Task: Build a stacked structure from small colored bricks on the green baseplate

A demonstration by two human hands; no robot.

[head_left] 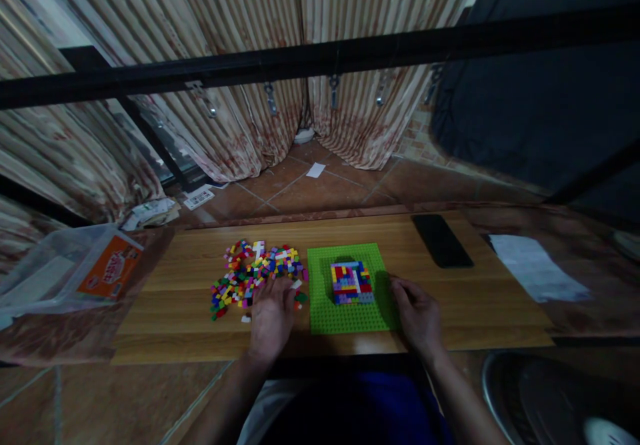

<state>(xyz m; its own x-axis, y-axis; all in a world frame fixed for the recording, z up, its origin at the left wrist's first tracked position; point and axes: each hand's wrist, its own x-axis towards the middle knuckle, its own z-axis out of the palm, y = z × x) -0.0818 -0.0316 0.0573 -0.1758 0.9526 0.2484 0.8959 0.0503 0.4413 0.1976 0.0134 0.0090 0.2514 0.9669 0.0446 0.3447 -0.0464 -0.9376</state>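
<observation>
Baseplate: one; brick build: one; hands: two

A square green baseplate, covered in studs, lies flat. Near its middle stands a compact, roughly square brick build in red, yellow, blue, white and purple, bare green studs showing all around it. Left of the baseplate spreads a loose heap of small bricks in many colours, jumbled at various angles. A white piece lies at the heap's near edge, dark green ones beside the baseplate.
</observation>
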